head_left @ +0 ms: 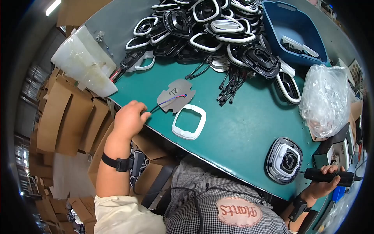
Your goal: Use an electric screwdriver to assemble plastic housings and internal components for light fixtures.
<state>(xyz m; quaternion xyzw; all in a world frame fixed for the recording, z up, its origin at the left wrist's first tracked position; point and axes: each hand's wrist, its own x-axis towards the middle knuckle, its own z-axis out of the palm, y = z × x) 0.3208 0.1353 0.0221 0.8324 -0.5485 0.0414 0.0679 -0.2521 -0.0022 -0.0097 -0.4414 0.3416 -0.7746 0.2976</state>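
My left hand (pixel 130 119) is at the table's front edge, fingers curled, pinching the end of a thin dark cable (pixel 159 105). That cable runs onto a flat grey notched plate (pixel 173 102) with handwriting on it, where red and blue wires show at its tip. Touching the plate's lower right is a white rounded-square frame (pixel 202 121), lying flat. Over on the right, my right hand (pixel 323 187) is wrapped round a black electric screwdriver (pixel 327 177). Its bit points left at a black-and-white rounded-square housing assembly (pixel 285 160) lying on the green table.
Black and white housings (pixel 177 23) are heaped at the back, with black cables (pixel 232 84) hanging forward. A blue bin (pixel 296 23) and a clear plastic bag (pixel 325 97) stand at the right. White sheet material (pixel 83 58) leans at the left; cardboard boxes (pixel 58 117) stand beyond.
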